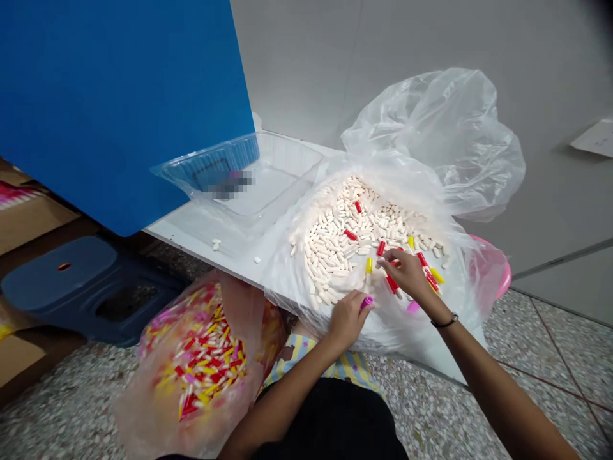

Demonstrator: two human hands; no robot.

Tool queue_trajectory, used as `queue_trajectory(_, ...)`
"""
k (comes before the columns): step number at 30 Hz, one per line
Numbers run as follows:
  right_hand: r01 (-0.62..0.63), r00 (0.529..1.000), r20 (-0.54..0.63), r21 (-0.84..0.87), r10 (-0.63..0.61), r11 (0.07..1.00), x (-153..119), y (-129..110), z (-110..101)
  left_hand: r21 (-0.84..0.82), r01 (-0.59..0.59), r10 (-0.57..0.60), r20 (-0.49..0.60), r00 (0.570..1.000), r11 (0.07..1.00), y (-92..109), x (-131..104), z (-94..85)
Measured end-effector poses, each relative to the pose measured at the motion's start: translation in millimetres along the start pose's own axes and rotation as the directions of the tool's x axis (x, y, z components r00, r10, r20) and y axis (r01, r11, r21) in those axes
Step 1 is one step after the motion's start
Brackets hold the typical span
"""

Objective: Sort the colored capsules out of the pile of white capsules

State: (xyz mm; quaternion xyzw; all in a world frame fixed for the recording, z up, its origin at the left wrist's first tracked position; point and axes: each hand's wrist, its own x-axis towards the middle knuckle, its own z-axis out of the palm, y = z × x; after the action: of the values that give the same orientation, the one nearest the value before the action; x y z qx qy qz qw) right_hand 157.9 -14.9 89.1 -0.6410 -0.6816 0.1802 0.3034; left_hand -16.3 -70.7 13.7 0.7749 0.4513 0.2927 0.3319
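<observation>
My left hand (348,317) is closed round a small magenta cap (366,302) whose end points up between thumb and forefinger. To its right, my right hand (403,273) pinches what looks like a small white piece (379,262) at its fingertips. Under and beyond both hands, a heap of white pieces (330,252) fills an open clear plastic bag (287,255) on the table. Among them lie several red caps (350,235), a yellow cap on a white piece (368,265), and a magenta cap (413,307) below my right wrist.
On the white table (191,227) a clear plastic tray (287,156) stands at the back left. Below the table's left edge sits a bag of coloured pieces (211,364). A dark blue stool (62,275) is at far left, a pink basin (502,278) at right.
</observation>
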Motion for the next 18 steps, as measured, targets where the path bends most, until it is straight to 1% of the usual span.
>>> queue_trajectory(1, -0.012, 1.0, -0.017, 0.018, 0.012, 1.0, -5.5, 1.3, -2.8, 0.005, 0.008, -0.008, 0.001, 1.0, 1.0, 0.6, -0.5, 0.0)
queue_trajectory(2, -0.037, 0.999, -0.009, 0.076, 0.038, 0.996, -10.9, 1.7, -4.5, 0.012, 0.017, -0.017, 0.006, 1.0, 1.0, 1.5, -1.0, -0.4)
queue_trajectory(3, -0.081, 0.997, 0.027, 0.171, 0.078, 0.982, -16.1, 1.2, -5.2, 0.018, 0.025, -0.025, 0.013, 1.0, 1.0, 2.5, -1.3, -1.1)
queue_trajectory(4, -0.14, 0.989, 0.091, 0.283, 0.119, 0.949, -21.3, -0.3, -4.9, 0.022, 0.03, -0.03, 0.018, 0.999, 0.999, 3.4, -1.5, -2.2)
queue_trajectory(6, -0.264, 0.955, 0.25, 0.468, 0.16, 0.844, -31.6, -5.4, -1.7, 0.009, 0.032, -0.033, 0.02, 0.999, 0.999, 4.6, -1.5, -4.7)
queue_trajectory(7, -0.312, 0.936, 0.311, 0.519, 0.164, 0.795, -36.6, -8.5, 1.0, -0.01, 0.034, -0.034, 0.016, 0.999, 0.999, 4.6, -1.3, -5.8)
queue_trajectory(9, -0.374, 0.91, 0.377, 0.575, 0.171, 0.728, -45.7, -14.7, 7.2, -0.068, 0.048, -0.047, 0.008, 0.999, 0.997, 3.8, -0.6, -7.1)
queue_trajectory(11, -0.388, 0.91, 0.375, 0.617, 0.177, 0.685, -53.1, -19.8, 13.6, -0.132, 0.087, -0.089, -0.008, 0.996, 0.987, 2.2, 0.1, -6.6)
queue_trajectory(15, -0.348, 0.934, 0.312, 0.672, 0.175, 0.653, -62.0, -27.0, 22.8, -0.194, 0.176, -0.196, -0.089, 0.976, 0.965, -1.3, 1.5, -2.1)
queue_trajectory(18, -0.349, 0.932, 0.322, 0.678, 0.165, 0.647, -64.9, -30.9, 26.6, -0.224, 0.175, -0.206, -0.121, 0.971, 0.959, -4.6, 1.7, 1.0)
